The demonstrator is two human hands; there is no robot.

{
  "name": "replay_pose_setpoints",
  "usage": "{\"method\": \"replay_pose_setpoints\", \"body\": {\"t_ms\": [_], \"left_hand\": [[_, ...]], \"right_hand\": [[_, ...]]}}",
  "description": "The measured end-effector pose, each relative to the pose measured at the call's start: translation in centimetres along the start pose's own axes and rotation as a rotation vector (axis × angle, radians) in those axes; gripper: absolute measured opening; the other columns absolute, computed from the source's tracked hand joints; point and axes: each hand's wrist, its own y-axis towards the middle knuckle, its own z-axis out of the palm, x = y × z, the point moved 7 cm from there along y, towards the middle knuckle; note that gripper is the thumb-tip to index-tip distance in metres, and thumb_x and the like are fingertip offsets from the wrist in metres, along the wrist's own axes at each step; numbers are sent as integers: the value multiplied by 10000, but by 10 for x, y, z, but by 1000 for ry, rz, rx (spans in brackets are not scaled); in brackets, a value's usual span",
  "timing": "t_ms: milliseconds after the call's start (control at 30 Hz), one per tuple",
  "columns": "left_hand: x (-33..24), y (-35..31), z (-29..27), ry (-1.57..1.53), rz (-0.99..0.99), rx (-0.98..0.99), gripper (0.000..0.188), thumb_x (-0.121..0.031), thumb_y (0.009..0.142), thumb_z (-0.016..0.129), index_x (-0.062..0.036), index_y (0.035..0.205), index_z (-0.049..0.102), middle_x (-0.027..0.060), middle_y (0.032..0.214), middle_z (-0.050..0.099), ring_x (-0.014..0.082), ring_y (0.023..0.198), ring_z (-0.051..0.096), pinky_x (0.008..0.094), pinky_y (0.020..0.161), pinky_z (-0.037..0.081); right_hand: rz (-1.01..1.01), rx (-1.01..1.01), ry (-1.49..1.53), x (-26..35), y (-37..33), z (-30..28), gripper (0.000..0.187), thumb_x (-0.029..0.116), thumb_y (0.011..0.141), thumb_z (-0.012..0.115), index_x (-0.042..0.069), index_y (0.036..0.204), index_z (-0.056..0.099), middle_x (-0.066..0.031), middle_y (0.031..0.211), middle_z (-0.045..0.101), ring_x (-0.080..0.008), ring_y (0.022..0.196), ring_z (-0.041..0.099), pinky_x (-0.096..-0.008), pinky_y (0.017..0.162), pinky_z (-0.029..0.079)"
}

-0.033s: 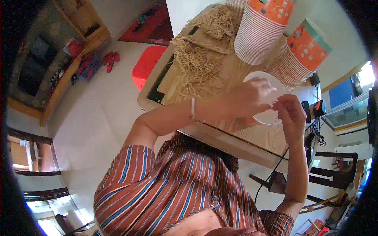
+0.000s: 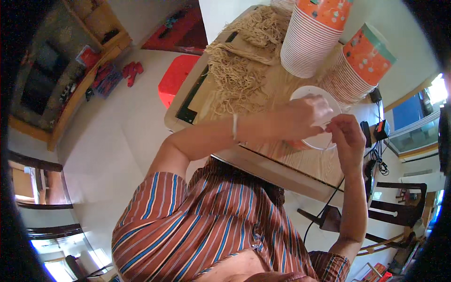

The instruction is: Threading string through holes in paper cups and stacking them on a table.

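A paper cup (image 2: pixel 322 141), white inside and orange outside, is held above a wooden table (image 2: pixel 300 162) with its mouth tilted toward me. My left hand (image 2: pixel 303 117) reaches across and grips its rim from the near side. My right hand (image 2: pixel 348 137) pinches at the rim on the right, its fingertips almost meeting those of the left. Whatever is between them is too small to make out. A wristband sits on my left wrist (image 2: pixel 235 127). Two tall stacks of orange paper cups (image 2: pixel 312 37) (image 2: pixel 359 66) lie just behind the hands.
A heap of thin tan strands (image 2: pixel 239 70) covers the table's far left part. A red stool (image 2: pixel 176 80) stands on the pale floor beside the table. Small black devices (image 2: pixel 376 129), a cable (image 2: pixel 324 207) and a dark chair (image 2: pixel 404 211) are to the right.
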Motion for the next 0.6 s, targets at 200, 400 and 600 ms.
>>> {"method": "replay_pose_setpoints", "body": {"t_ms": [200,400,600], "left_hand": [[37,18,45,-305,-54,378,271,-241,792,636,-19,938,686,163,921,650,330,888,620,435,796,478],[54,18,-3,18,129,411,191,-169,867,583,-9,911,678,144,891,652,317,870,614,404,791,492],[42,-5,-18,147,377,395,162,-194,894,565,-80,947,667,111,889,661,277,873,637,442,922,464]], "right_hand": [[-24,-8,71,-2,-7,-6,127,-45,881,549,35,977,566,-12,880,611,-79,775,577,-208,639,438],[-45,38,-113,-14,-13,-31,135,-72,847,554,19,943,580,-14,848,607,-87,776,575,-229,686,461],[-115,109,-517,-8,-14,-36,125,-102,803,567,-17,882,614,-59,821,607,-145,782,589,-265,746,471]]}}
